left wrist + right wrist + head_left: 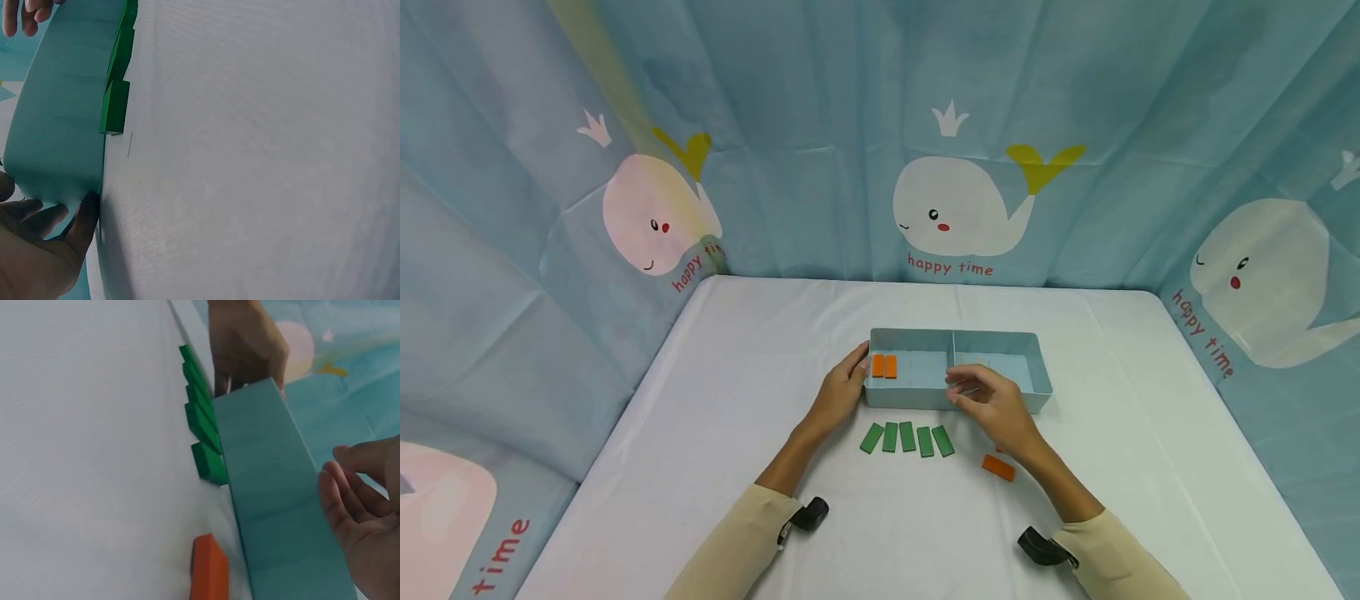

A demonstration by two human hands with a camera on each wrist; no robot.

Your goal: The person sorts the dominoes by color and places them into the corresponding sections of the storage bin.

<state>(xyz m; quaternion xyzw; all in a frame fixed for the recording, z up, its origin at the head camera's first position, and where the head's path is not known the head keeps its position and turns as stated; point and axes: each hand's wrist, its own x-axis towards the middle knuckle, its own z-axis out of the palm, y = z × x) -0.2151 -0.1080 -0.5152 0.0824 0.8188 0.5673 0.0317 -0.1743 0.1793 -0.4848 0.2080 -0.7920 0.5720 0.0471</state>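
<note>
A blue-green box [910, 398] with a divider [953, 348] stands on the table. Two orange blocks [891, 367] lie at the left end of its left compartment. My left hand [838, 396] rests against the box's left end, fingertips on the end wall [53, 184] in the left wrist view. Over the front wall near the divider is my right hand [988, 408], fingers loosely bent and nothing visible between them. In the right wrist view, its thumb and fingertips [334, 481] are beside the rim. Several green blocks [907, 437] lie in front of the box.
An orange block [998, 467] lies on the white tablecloth [880, 525] below my right hand; another is mostly hidden by that hand. A blue curtain [820, 167] with whale prints rises behind the table and along both sides. Both sleeves carry black wrist cameras [1042, 547].
</note>
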